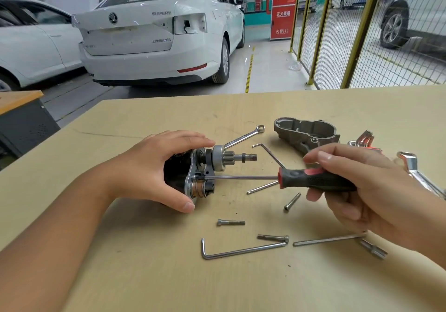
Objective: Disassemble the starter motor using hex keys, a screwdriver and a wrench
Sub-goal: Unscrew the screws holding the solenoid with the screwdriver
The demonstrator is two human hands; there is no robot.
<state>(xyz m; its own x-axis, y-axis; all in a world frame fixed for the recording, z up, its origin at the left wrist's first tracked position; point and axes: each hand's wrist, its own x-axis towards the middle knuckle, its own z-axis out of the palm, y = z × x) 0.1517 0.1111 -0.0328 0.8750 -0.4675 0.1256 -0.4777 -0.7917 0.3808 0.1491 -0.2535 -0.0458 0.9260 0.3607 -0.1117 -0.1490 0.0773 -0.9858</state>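
Room: a garage; a white car [154, 34] stands beyond my bench, with yellow mesh fencing [350, 34] to its right.
Bench: a tan wooden top [144, 263] with tools and parts scattered over it.
Motor: the starter motor [193, 174] lies on its side at mid-bench, its pinion shaft [241, 157] pointing right.
Left hand: my left hand [154, 167] is curled over the motor's black body, fingers on top and thumb at the near side, holding it down.
Right hand: my right hand [362, 183] is wrapped round the black-and-red handle of the screwdriver [313, 179]; the index finger lies straighter along the top.
Screwdriver: it lies level, with its tip against the motor's end plate, just below the pinion.
Housing: the grey cast cover [306, 133] sits apart behind my right hand, open side up; I cannot tell whether anything is in it.
Wrench: a slim wrench [243, 136] lies behind the pinion, ring end away from me.
Hex keys: one [241, 251] lies near me, another [269, 153] behind the screwdriver shaft, and a third [328, 240] partly under my right wrist.
Bolts: three loose bolts [231, 222] lie between the motor and the near hex key.
Far right: a bigger spanner [417, 174] lies at the edge.
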